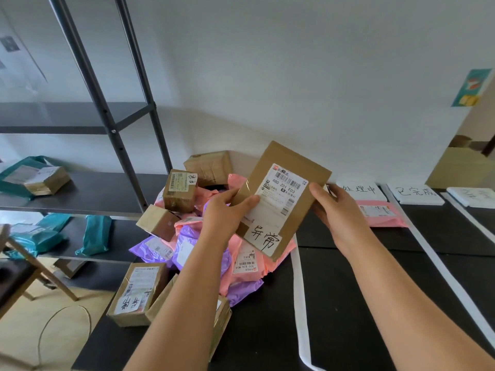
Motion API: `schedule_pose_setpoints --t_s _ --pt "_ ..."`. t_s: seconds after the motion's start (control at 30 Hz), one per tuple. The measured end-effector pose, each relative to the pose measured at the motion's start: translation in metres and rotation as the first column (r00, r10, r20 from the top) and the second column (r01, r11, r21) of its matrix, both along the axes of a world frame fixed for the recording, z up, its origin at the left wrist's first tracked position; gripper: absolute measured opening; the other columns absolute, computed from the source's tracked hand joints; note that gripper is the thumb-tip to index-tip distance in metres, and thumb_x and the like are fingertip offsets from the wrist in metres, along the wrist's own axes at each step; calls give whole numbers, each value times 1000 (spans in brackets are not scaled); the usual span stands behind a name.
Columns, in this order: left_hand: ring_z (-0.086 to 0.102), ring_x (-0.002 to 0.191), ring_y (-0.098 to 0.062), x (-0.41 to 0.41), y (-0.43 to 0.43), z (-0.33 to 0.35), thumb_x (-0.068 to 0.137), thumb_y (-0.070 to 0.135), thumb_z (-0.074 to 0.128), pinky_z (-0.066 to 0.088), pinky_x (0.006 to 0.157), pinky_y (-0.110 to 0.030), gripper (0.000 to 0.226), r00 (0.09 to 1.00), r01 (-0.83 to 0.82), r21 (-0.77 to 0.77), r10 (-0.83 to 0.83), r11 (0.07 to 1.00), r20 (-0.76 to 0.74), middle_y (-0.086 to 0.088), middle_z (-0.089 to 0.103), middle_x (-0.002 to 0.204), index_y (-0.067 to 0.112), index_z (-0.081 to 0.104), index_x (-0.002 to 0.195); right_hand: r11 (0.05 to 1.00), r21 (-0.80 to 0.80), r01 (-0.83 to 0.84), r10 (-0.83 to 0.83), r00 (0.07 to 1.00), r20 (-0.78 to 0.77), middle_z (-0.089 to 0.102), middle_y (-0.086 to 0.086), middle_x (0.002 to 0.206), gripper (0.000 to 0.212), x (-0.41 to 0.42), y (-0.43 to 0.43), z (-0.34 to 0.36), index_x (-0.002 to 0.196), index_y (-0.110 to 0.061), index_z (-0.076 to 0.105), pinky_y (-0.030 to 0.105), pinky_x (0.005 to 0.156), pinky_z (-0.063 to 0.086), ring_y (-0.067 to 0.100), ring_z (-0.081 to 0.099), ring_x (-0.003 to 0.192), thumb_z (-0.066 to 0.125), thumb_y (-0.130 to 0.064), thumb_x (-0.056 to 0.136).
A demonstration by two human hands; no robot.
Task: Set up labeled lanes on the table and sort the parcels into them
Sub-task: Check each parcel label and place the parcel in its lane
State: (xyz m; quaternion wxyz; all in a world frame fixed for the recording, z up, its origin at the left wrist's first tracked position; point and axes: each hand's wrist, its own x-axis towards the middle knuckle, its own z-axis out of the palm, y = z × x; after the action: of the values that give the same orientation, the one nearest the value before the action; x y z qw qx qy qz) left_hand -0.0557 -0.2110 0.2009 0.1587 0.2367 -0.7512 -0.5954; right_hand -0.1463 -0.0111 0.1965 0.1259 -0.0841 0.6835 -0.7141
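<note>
Head view showed the flat brown parcel [284, 199] held between the fingers, left hand [227, 210] pinching one edge, right hand [340, 210] curled round the other; its handwritten sticker [263, 241] probably needed matching to a lane card [360, 190] beyond the right fingertips before release

The flat cardboard parcel [284, 199] at centre frame hid the fingers of the right hand [340, 210] behind its right edge and covered part of the heap of mailers [192, 245] below it. The fine print on its shipping label [281, 194] was too small to read. At lower centre the left forearm concealed most of a cardboard box [222, 317]. At the right edge, a white lane card [474, 196] was cut off, its writing too blurred to make out.
</note>
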Motion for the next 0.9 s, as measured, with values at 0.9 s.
schedule_pose_setpoints --t_s 0.9 --pt "70 87 -8 28 24 29 78 61 69 58 76 -30 44 997 -56 61 59 997 -48 10 73 97 31 61 109 998 -42 -38 32 989 -141 74 -20 103 27 61 2 27 125 -42 58 13 64 54 -1 71 92 54 -35 99"
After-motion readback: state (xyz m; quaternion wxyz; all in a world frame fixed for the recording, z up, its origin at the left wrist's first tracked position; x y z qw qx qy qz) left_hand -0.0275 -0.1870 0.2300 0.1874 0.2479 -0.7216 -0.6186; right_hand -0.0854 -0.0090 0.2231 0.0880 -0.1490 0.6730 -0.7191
